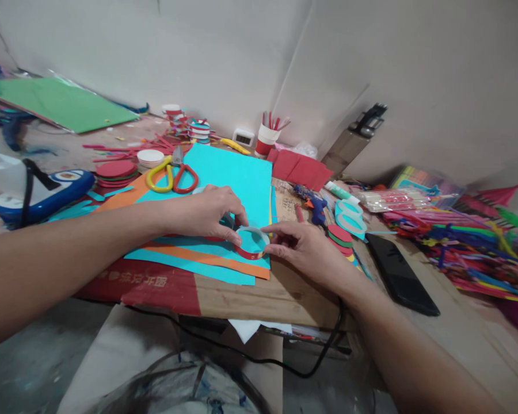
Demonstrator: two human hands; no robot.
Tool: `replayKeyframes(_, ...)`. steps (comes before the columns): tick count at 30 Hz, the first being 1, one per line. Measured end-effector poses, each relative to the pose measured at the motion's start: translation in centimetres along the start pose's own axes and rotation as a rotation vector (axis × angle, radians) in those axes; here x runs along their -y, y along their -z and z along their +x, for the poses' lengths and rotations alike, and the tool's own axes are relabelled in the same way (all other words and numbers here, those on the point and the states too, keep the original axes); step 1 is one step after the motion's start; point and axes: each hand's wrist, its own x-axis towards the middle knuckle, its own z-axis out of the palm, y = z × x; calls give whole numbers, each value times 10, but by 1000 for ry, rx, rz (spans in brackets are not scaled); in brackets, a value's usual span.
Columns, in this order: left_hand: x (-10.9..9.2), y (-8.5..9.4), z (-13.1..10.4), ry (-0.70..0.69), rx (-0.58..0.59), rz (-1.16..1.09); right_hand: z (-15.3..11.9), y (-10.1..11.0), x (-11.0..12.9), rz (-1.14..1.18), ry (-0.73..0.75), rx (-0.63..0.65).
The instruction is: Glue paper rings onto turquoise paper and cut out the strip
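A small ring with a red outer band (251,254) stands on blue paper (231,167) near the front of the table. My left hand (213,214) pinches its left side between thumb and fingers. On the ring's right side, my right hand (300,244) holds the rim with thumb and forefinger. Part of another round piece shows beneath my left fingers, mostly hidden. Orange strips (207,260) lie on the blue sheets below the ring. Scissors with yellow and red handles (172,177) rest on the paper beyond my left hand.
Red discs (116,169) and a blue-and-white device (43,195) are at left. A cup of sticks (266,141), red paper (300,168) and a small clock (243,137) stand or lie at the back. At right are a glue gun (317,210), a black phone (401,275) and coloured pipe cleaners (483,253).
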Motion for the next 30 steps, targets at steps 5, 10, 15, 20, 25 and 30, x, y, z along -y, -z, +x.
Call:
replayKeyframes(5, 1, 0, 1, -6, 8, -7, 1, 0, -1, 0, 14, 0)
replayKeyframes(10, 0, 2, 1, -1, 19, -25, 0, -1, -3, -3, 14, -3)
replayKeyframes(15, -3, 5, 1, -1, 21, -22, -1, -1, -5, -7, 4, 2)
replayKeyframes(20, -2, 6, 0, -21, 16, 0, -2, 0, -3, 32, -7, 11)
replayKeyframes(25, -1, 7, -1, -21, -17, -1, -3, 3, -2, 77, -7, 9)
replayKeyframes(30, 0, 8, -1, -14, -86, -37, -1, 5, -3, 95, -12, -55)
